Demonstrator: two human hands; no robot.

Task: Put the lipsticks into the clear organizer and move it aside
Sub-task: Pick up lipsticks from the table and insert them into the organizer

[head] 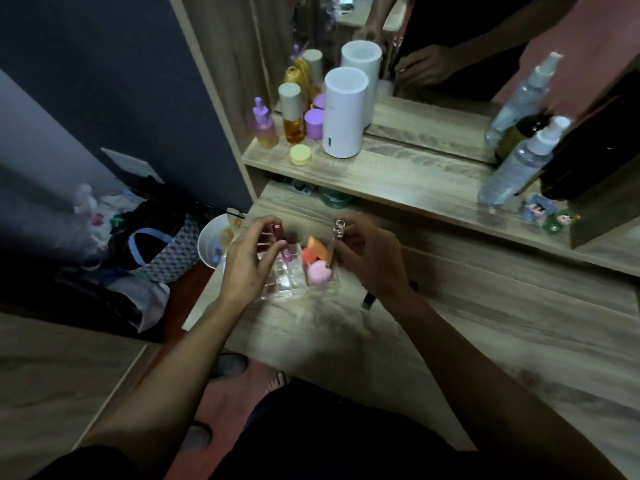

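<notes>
1. Clear organizer (287, 278) sits on the wooden vanity top (485, 323), near its left edge, not yet moved aside; sponges (317, 263) fill its right compartment.
2. Left hand (247, 263) pinches a pink lipstick (281, 244) upright over the slots, apparently going in.
3. Right hand (372, 256) pinches a clear-capped lipstick (335, 244), not slotted.
4. Dark tube (368, 300) lies loose beside the right wrist, probably still to load.

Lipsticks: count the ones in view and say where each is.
3: a pink lipstick in the left hand, a clear-capped lipstick in the right hand, and a dark lipstick on the table by the right wrist. Others may be hidden.
</notes>
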